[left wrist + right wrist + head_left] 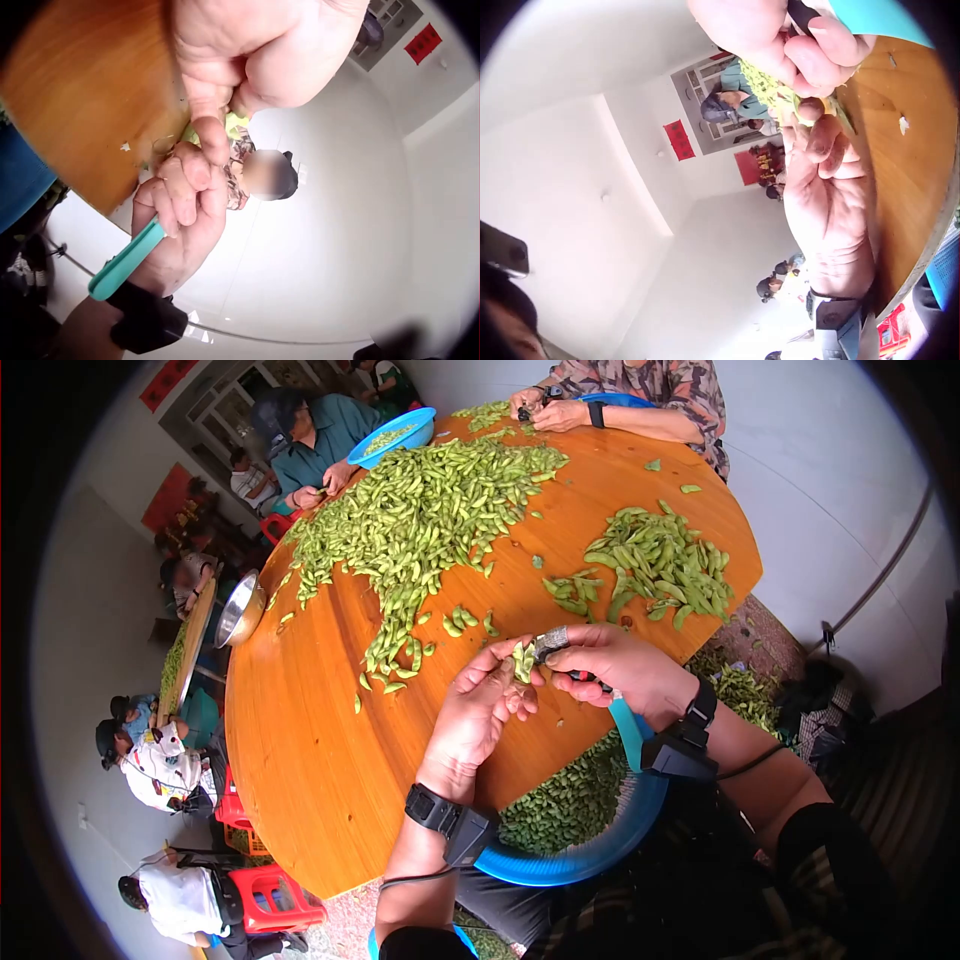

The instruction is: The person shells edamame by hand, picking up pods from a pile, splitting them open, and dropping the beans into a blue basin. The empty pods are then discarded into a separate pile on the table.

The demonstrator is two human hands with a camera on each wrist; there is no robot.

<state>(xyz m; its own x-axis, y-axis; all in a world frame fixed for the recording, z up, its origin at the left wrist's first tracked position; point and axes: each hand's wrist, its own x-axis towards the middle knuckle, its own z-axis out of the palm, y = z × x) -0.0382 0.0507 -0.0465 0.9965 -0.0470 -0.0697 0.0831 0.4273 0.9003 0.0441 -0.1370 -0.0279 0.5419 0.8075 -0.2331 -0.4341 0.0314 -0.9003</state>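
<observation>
Above the near edge of the round wooden table (300, 760), my left hand (475, 715) pinches a green bean pod (523, 662) between thumb and fingers. My right hand (630, 668) meets it from the right, fingertips right at the pod. Curled in the right hand's fingers is a tool with a teal handle (124, 266), which sticks out below the palm; its working end is mostly hidden by the fingers. Something grey wraps or covers the right hand's forefinger area. In the right wrist view, fingertips of both hands crowd around the pod.
A large heap of pods (400, 510) spreads over the far side, with a smaller pile (660, 565) at right. Below the near edge, a blue basin (590, 872) holds many green beans. Two people sit across the table; a metal bowl (240, 610) stands beyond its left edge.
</observation>
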